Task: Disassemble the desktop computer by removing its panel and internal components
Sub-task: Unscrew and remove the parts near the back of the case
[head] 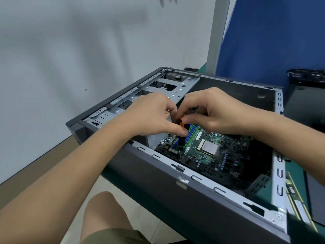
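Both grips on a screwdriver inside the open computer case.

My left grip pinches the screwdriver by its black and orange handle, thumb low on it. My right grip curls round the orange top just beside it, fingertips touching the handle. The tool stands nearly upright, its tip down on the motherboard next to the blue and green memory slots, left of the bare processor. The computer case lies on its side on the green table, panel off, with the metal drive cage beyond my grips.
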